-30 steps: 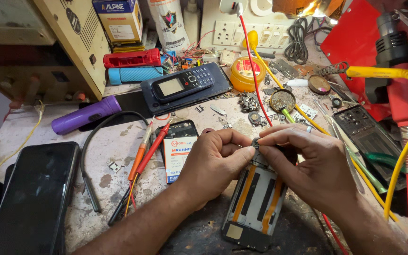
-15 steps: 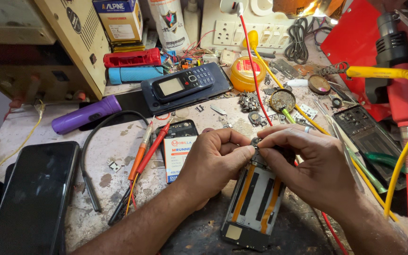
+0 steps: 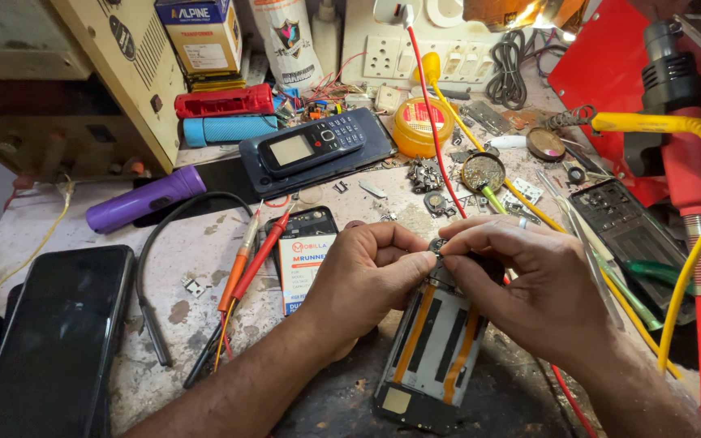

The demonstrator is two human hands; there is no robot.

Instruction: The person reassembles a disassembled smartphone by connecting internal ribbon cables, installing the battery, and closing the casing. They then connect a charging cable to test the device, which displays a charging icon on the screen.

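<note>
An opened phone frame [image 3: 436,349] with orange strips and a bare inner plate lies on the bench in front of me. My left hand [image 3: 363,280] and my right hand [image 3: 529,284] meet at its top edge. Their fingertips pinch a small dark part [image 3: 437,247] there. What the part is I cannot make out. A ring sits on one finger of the right hand.
A black smartphone [image 3: 58,341] lies at left, a battery [image 3: 306,259] and red and orange probes [image 3: 245,268] beside my left hand. A keypad phone [image 3: 310,146], purple torch [image 3: 144,201], yellow flux tin [image 3: 419,126], red hot-air tool [image 3: 691,186] and another opened phone [image 3: 626,231] crowd the bench.
Both hands stay pinched at the frame's top edge; only the fingertips have shifted slightly.
</note>
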